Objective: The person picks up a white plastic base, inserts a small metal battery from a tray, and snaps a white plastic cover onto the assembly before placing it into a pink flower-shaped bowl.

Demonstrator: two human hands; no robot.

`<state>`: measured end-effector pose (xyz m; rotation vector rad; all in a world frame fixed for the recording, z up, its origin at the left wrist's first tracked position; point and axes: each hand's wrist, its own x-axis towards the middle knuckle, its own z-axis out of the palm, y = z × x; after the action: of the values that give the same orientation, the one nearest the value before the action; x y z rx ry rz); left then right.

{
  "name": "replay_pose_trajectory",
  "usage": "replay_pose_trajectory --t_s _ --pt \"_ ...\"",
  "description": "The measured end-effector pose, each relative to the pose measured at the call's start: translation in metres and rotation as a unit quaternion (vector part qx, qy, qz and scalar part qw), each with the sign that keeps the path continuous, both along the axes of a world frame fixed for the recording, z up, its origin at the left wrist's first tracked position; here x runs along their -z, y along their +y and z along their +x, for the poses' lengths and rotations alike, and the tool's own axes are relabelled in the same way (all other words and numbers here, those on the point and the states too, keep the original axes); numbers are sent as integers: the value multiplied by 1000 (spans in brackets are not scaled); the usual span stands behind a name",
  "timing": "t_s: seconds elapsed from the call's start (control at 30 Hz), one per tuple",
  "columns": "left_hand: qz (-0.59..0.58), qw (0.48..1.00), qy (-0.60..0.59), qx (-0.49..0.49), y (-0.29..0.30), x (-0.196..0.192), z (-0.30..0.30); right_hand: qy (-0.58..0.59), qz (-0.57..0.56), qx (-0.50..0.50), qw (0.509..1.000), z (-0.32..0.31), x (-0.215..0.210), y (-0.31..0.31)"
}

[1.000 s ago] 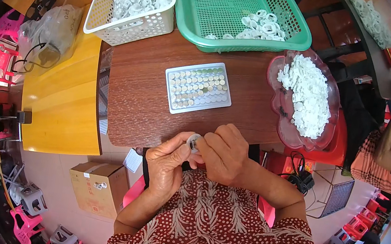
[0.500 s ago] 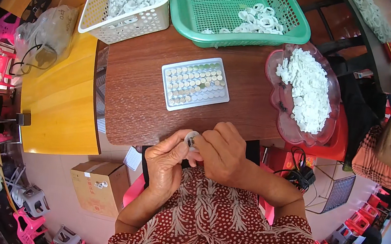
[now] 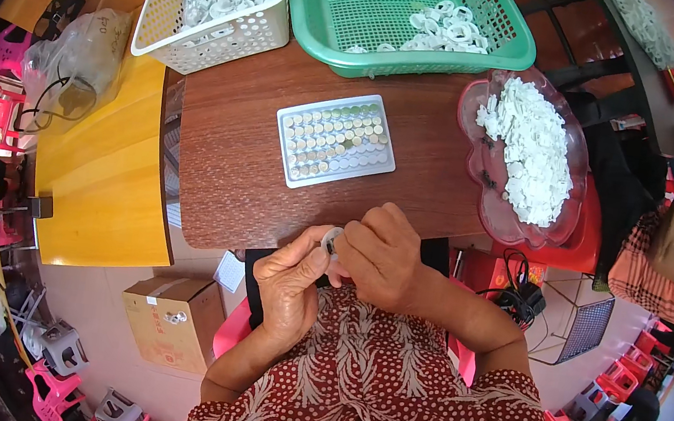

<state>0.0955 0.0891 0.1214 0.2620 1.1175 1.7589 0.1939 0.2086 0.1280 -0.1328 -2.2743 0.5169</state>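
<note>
Over the table's front edge, my left hand (image 3: pixel 289 279) pinches a small round white plastic part (image 3: pixel 332 240) between thumb and fingers. My right hand (image 3: pixel 383 257) is closed against the same part from the right; its fingertips are hidden behind the knuckles, so whatever they hold cannot be made out. Beyond my hands lies a white tray (image 3: pixel 351 178) bearing rows of small round silvery discs (image 3: pixel 308 145), like button cells. Some of its pockets at the near right hold no disc.
A white basket (image 3: pixel 244 39) and a green basket (image 3: pixel 421 71) of ring-shaped white parts (image 3: pixel 458 33) stand at the table's (image 3: pixel 226 155) back. At right, a pink scalloped bowl (image 3: pixel 482 190) holds small white pieces (image 3: pixel 535 163). A yellow table (image 3: pixel 101 181) adjoins on the left; a cardboard box (image 3: pixel 171 329) sits below.
My right hand has shifted slightly and turned against the round part, which is now more covered by its fingers. The left hand keeps its pinch. The tray looks unchanged.
</note>
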Motion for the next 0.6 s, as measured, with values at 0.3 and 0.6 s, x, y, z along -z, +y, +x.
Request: replay_pose_trajectory --t_s 0.3,0.6 --pt "2 1000 11 10 5 -3 -2 5 -92 27 995 -2 8 2" --pt "13 999 23 27 4 -1 -3 -45 -312 24 949 1 1 1"
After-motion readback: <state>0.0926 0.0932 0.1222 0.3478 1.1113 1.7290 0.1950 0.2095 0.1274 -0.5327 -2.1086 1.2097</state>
